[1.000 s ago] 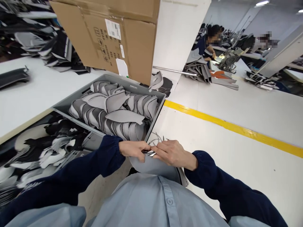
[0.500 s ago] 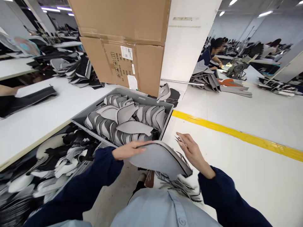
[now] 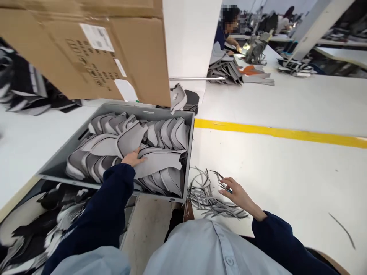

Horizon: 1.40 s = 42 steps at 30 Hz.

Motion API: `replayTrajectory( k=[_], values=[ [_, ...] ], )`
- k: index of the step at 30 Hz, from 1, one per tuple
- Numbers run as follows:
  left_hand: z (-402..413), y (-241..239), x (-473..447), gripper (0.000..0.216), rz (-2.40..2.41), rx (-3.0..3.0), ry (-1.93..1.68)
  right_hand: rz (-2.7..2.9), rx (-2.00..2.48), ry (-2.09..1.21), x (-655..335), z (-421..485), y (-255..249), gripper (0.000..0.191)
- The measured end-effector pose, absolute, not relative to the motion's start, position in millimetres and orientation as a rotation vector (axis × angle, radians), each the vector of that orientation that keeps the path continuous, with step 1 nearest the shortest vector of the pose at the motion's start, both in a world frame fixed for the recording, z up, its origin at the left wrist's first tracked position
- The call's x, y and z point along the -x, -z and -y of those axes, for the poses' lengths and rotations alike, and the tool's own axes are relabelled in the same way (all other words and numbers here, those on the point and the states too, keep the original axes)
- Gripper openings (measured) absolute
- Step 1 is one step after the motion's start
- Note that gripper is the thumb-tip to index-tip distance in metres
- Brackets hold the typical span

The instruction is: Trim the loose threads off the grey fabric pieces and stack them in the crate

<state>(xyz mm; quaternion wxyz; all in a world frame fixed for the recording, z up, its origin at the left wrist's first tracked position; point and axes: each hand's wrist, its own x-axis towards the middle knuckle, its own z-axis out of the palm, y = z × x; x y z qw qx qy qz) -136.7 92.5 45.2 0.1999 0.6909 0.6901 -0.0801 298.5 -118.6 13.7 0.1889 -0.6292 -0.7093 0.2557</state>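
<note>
My left hand [image 3: 132, 157] reaches into a grey bin [image 3: 57, 168] and lies with fingers stretched flat on a grey curved cut piece [image 3: 160, 161]. That piece rests on top of several rows of similar grey pieces [image 3: 114, 133]. My right hand [image 3: 238, 194] hovers over the white table [image 3: 286, 175], pinched on small scissors [image 3: 222, 180] whose dark tips point up and left. Just left of it is a heap of thin grey trimmed strips [image 3: 205, 196].
A large cardboard box [image 3: 86, 49] stands behind the bin beside a white pillar [image 3: 190, 38]. A yellow line [image 3: 281, 133] crosses the table. Black and white cut pieces [image 3: 34, 225] lie lower left. Another person [image 3: 226, 28] works far off near stacked grey pieces [image 3: 225, 70].
My left hand carried the grey piece from in front of my chest into the bin and laid it on the rows. My right hand drew away to the right with the scissors.
</note>
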Motion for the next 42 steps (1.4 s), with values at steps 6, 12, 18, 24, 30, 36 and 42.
replayTrajectory(
  k=[6, 12, 18, 24, 30, 36, 42],
  values=[
    [-118, -38, 129, 0.055, -1.936, -1.985, 0.329, 1.848, 2.079, -0.483, -297, 157, 3, 0.03],
    [-122, -39, 107, 0.065, -2.016, -2.29, -0.092, 1.559, 2.457, -0.316, -300, 212, 14, 0.03],
    [-88, 11, 84, 0.07, -1.483, -2.529, -0.193, 1.506, 2.659, -0.2, -263, 256, 43, 0.043],
    [-118, 23, 57, 0.065, -1.553, -2.284, 0.182, 1.709, 2.593, -0.207, -246, 225, 78, 0.054],
    [-10, -34, 30, 0.056, -1.131, -2.632, -0.618, 1.697, 2.481, -0.128, -292, 210, 67, 0.049],
    [161, 13, -24, 0.073, -0.863, -2.487, -0.395, 1.371, 2.653, -0.012, -376, 245, 60, 0.052],
    [185, 72, -64, 0.091, -1.39, -2.362, -0.25, 1.512, 2.532, -0.035, -366, 216, 76, 0.061]
  ],
)
